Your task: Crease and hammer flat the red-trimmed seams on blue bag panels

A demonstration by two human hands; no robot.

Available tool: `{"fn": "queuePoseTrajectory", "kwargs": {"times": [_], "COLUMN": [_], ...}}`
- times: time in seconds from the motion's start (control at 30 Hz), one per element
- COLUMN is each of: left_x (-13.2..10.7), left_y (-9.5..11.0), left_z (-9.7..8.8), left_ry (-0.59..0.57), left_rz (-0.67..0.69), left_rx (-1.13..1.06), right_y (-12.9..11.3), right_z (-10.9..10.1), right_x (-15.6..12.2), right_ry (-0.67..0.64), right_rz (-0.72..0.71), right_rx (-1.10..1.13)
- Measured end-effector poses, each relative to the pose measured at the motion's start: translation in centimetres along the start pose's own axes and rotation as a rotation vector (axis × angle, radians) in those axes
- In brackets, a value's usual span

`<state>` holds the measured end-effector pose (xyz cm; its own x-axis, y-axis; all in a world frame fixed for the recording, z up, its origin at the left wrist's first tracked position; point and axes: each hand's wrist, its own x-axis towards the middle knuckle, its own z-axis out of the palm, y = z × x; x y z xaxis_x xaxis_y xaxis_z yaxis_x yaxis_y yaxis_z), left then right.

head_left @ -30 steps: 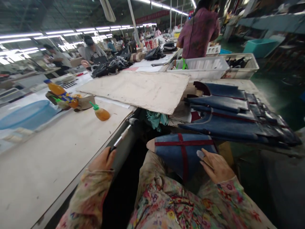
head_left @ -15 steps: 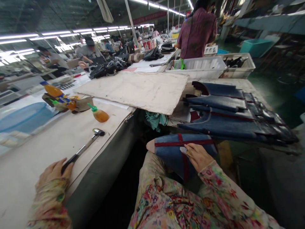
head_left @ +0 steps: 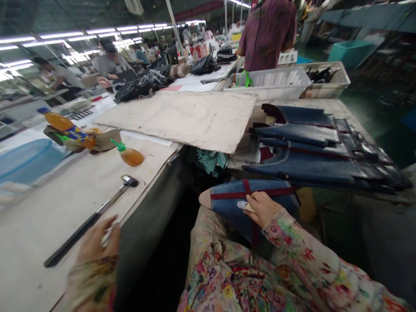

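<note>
pinching a scrap (head_left: 241, 205) against the blue upper (head_left: 227, 214), the right hand (head_left: 263, 208) should press it flat; the left hand (head_left: 97, 245), fingers open, empty, rests beside the hammer (head_left: 107, 202).

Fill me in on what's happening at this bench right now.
A person in floral sleeves sits at a long table. Their right hand rests on a blue piece with red crossed strips on their lap and pinches a small pale piece against it. Their left hand is at the table's edge beside a hammer that lies flat, not gripped; the hand is too blurred to read its fingers. A stack of similar blue pieces lies to the right.
</note>
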<state>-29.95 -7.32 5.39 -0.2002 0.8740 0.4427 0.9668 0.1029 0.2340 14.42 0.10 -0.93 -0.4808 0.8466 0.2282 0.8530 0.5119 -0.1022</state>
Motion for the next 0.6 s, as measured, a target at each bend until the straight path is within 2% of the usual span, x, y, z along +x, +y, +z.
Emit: {"fn": "queuePoseTrajectory", "kwargs": {"times": [0.03,0.1,0.17,0.2,0.27,0.37,0.47,0.6], "left_x": [0.1,0.1,-0.1,-0.3,-0.8,-1.6,-2.3,-2.4], "left_y": [2.7,8.4,13.6,15.7,18.5,19.4,18.8,18.8], "left_z": [2.2,6.5,9.8,10.9,12.4,13.1,13.0,12.8], "left_ry": [0.006,-0.061,-0.125,-0.109,-0.082,-0.056,-0.126,-0.207], "left_rz": [0.132,0.399,0.512,0.556,0.585,0.602,0.585,0.473], "left_rx": [-0.068,-0.213,-0.315,-0.350,-0.353,-0.261,-0.170,-0.127], "right_y": [0.0,-0.1,-0.1,-0.1,-0.2,-0.4,-0.7,-1.1], "right_z": [-0.2,-0.7,-1.2,-1.3,-1.5,-1.2,-0.4,0.2], "right_x": [0.2,0.4,0.5,0.5,0.4,0.1,-0.4,-0.8], "right_ry": [-0.037,-0.100,-0.155,-0.174,-0.199,-0.180,-0.119,-0.077], "right_rz": [-0.007,-0.002,0.013,0.025,0.041,0.049,0.032,-0.003], "right_rx": [-0.014,-0.034,-0.034,-0.030,-0.024,-0.040,-0.072,-0.098]}}
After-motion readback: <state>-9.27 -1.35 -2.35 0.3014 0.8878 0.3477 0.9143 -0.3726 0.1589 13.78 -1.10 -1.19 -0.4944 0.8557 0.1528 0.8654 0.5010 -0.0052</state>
